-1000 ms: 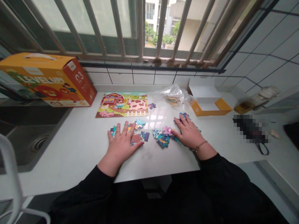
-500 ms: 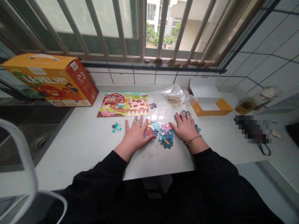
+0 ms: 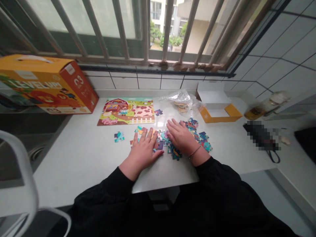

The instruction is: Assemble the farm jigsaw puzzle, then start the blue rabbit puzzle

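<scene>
Several colourful jigsaw puzzle pieces [image 3: 202,135] lie in a loose pile on the white counter. My left hand [image 3: 143,150] rests flat over the pile's left part, fingers spread, covering some pieces. Over the middle lies my right hand [image 3: 182,136], its fingers stretched out and palm down on other pieces. Neither hand grips anything. A single teal puzzle piece [image 3: 119,136] sits apart, left of my left hand. One purple piece [image 3: 158,112] lies beyond the hands, beside a farm picture board [image 3: 128,112] with a barn and a cow.
An orange box [image 3: 49,85] stands at the back left by a dark sink [image 3: 37,138]. Behind the pile lie a clear plastic bag [image 3: 182,102] and an open yellow box [image 3: 219,115]. A bottle [image 3: 266,105] and a blurred dark item [image 3: 261,135] are at the right.
My right hand has moved left across the pile, uncovering pieces at the right. My left hand remains flat on pieces, with more of them showing around its fingers. The view has shifted slightly.
</scene>
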`<state>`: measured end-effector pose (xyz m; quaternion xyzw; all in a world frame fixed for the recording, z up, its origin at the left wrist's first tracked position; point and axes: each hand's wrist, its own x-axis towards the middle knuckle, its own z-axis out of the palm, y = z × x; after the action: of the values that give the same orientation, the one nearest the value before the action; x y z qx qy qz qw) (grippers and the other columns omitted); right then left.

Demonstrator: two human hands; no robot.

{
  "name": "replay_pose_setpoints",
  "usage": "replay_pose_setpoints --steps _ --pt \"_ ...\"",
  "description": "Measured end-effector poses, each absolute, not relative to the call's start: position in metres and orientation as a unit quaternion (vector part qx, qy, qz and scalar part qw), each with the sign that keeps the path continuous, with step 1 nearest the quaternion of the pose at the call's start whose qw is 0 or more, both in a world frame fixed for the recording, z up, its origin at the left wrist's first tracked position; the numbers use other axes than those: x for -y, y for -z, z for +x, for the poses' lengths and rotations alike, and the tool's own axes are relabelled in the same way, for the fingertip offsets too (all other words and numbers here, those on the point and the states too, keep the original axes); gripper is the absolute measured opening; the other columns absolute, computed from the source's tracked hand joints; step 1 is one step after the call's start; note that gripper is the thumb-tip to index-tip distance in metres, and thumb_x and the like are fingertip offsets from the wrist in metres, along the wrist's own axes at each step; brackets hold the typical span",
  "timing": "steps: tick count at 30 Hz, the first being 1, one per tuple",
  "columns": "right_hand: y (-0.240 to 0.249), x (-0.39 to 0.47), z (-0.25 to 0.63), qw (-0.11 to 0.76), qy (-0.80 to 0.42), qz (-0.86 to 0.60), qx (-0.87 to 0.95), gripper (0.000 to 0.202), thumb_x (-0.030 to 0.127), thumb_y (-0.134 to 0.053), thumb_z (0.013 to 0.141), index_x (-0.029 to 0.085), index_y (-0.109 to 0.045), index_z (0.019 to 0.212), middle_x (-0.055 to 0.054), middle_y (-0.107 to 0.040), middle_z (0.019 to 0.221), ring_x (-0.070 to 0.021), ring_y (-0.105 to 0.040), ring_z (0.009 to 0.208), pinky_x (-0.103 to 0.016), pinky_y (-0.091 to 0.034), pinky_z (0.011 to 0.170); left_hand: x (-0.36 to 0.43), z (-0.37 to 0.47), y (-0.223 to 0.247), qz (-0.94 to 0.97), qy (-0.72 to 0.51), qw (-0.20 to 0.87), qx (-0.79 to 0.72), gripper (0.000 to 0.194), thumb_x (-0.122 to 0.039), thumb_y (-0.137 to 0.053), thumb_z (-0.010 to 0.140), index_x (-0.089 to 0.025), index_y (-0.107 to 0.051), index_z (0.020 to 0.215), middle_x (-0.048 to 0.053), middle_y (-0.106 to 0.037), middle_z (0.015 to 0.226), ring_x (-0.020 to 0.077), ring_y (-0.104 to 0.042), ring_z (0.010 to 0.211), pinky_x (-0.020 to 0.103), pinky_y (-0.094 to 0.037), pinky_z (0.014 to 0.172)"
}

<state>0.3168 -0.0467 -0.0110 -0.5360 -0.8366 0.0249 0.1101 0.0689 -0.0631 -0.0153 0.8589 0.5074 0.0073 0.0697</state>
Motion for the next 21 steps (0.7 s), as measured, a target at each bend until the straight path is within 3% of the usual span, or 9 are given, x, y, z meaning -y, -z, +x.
replay_pose_setpoints --steps 5,10,15,21 --pt "0.012 0.056 0.296 0.055 -0.082 -0.478 0.873 0.078 0.06 -0.047 0.117 0.016 -0.039 0.18 -0.016 -0.028 0.189 -0.0366 -0.026 0.177 -0.066 -0.024 0.141 0.082 0.054 0.014 0.855 0.007 0.057 -0.516 0.089 -0.068 -0.056 0.109 -0.027 -0.032 0.184 0.011 -0.018 0.192 0.0443 -0.011 0.179 0.08 -0.015 0.137" --pt "0.015 0.049 0.29 0.032 -0.083 -0.554 0.828 0.084 0.067 -0.042 0.116 0.017 -0.033 0.183 -0.017 -0.021 0.191 -0.0389 -0.021 0.178 -0.071 -0.019 0.141 0.093 0.042 0.012 0.847 0.007 0.059 -0.528 0.086 -0.067 -0.06 0.108 -0.033 -0.035 0.183 0.01 -0.024 0.191 0.0485 -0.013 0.178 0.084 -0.015 0.136" --pt "0.014 0.038 0.285 0.028 -0.091 -0.603 0.792 0.085 0.068 -0.04 0.116 0.016 -0.032 0.183 -0.018 -0.018 0.191 -0.0415 -0.019 0.178 -0.075 -0.018 0.139 0.098 0.031 0.014 0.838 0.0 0.051 -0.543 0.084 -0.071 -0.061 0.107 -0.039 -0.039 0.181 0.008 -0.024 0.191 0.0522 -0.011 0.177 0.089 -0.014 0.132" --pt "0.021 0.026 0.277 0.052 -0.083 -0.654 0.75 0.074 0.053 -0.035 0.118 0.015 -0.034 0.182 -0.019 -0.023 0.191 -0.041 -0.023 0.177 -0.078 -0.02 0.138 0.102 0.024 0.013 0.841 -0.002 0.045 -0.54 0.078 -0.063 -0.056 0.111 -0.032 -0.041 0.181 0.011 -0.029 0.19 0.0482 -0.015 0.177 0.085 -0.017 0.134"
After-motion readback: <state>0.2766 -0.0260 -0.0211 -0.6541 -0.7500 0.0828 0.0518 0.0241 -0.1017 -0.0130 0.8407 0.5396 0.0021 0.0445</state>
